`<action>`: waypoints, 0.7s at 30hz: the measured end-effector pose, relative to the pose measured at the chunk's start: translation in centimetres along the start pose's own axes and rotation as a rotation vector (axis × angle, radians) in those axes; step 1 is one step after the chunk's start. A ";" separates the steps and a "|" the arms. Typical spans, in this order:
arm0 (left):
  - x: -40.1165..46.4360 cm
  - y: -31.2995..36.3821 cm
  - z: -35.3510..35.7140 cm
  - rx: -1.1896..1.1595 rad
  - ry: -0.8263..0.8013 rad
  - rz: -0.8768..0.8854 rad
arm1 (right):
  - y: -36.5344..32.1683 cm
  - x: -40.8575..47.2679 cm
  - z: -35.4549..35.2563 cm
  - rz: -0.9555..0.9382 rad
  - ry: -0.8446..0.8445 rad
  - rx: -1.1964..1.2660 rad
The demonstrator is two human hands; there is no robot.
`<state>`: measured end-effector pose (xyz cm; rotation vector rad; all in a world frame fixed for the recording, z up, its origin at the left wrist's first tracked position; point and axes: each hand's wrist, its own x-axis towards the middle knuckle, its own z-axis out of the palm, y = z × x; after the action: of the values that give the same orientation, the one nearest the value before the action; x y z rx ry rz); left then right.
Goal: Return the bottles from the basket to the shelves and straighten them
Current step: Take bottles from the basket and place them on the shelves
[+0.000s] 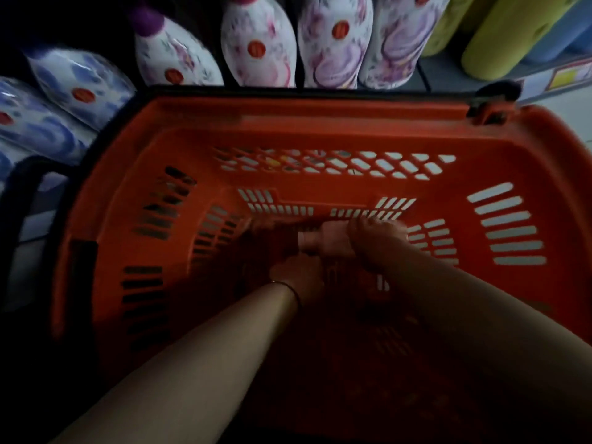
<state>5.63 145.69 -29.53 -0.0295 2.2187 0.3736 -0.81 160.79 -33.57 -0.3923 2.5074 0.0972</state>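
A slotted orange plastic shopping basket point(320, 123) with a black handle point(19, 200) holds a pale bottle lying on its side point(330, 241) at the bottom, blurred and dim. The right hand point(378, 245) curls over its body; the left hand point(298, 277), a thin band at the wrist, sits at its cap end, grip unclear. Beyond the rim stand white floral-print bottles point(256, 49), blue-patterned ones point(77, 84) at left, and yellow-green bottles point(506, 36) on a grey shelf point(442, 75).
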 end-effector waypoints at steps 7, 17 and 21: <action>1.9 -2.2 1.9 -0.152 -0.215 -0.016 | -1.4 0.3 -0.4 -0.100 -0.157 -0.264; -2.6 -3.3 -3.7 -1.247 -0.070 -0.140 | -6.5 -3.6 -6.1 -0.037 -0.019 0.416; -7.4 -3.5 -5.9 -1.435 0.086 -0.073 | -7.2 -6.9 -11.1 -0.153 0.086 0.467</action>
<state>6.27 139.90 -21.27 -0.8762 1.5697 1.8238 0.63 153.98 -20.36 -0.3946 2.4717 -0.5658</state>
